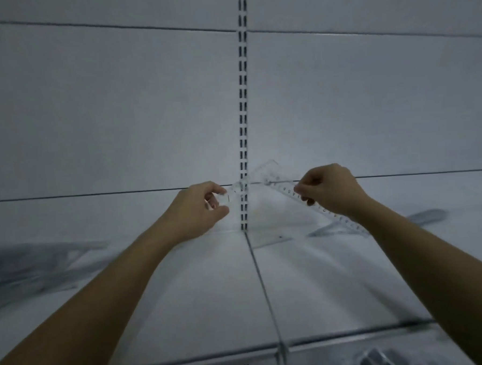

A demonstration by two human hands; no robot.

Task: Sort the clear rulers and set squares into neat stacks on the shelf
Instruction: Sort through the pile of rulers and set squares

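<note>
My left hand (204, 205) pinches the near end of a clear ruler (261, 173) that slants up to the right across the slotted upright. My right hand (328, 190) grips a second clear ruler (285, 192) with printed numbers; it runs diagonally from the upright down to the right, under my wrist. Both rulers are raised above the white shelf (212, 295). A clear set square (270, 238) lies flat on the shelf near the back wall, below the rulers. Its outline is faint.
A white slotted upright (243, 112) runs down the back wall to the shelf. A thin seam (263, 287) splits the shelf into two boards. The shelf's metal front rail (326, 341) runs along the bottom. Dark, blurred items (377, 359) show on a lower level.
</note>
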